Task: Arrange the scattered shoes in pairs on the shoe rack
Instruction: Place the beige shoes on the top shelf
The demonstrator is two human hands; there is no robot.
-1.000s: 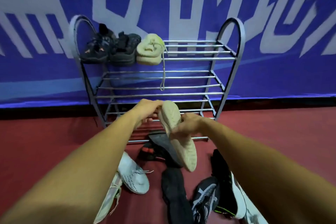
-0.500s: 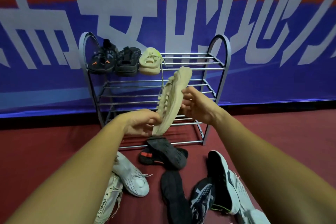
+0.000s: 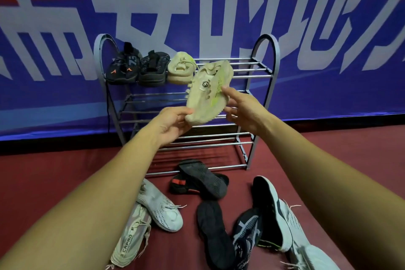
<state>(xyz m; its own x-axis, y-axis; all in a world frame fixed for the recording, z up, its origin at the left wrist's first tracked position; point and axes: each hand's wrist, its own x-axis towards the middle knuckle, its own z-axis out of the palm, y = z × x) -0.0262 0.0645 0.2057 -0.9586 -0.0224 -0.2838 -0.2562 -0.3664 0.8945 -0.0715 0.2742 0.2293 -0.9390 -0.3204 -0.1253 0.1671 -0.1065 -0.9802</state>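
Observation:
I hold a cream knit shoe in the air in front of the metal shoe rack, level with its top shelf, with its upper turned toward me. My left hand pinches the shoe's lower end. My right hand has straight fingers touching the shoe's right side. On the top shelf's left part stand two black shoes and a matching cream shoe. The lower shelves hold nothing.
Several shoes lie on the red floor before the rack: a white one, a beige one, a black-and-red one, an upturned black one, a black patterned one and a black one with a white sole. A blue banner wall stands behind.
The cream shoe has risen from near the floor to the height of the top shelf and turned from sole-out to upper-out. My right hand's fingers have straightened against it.

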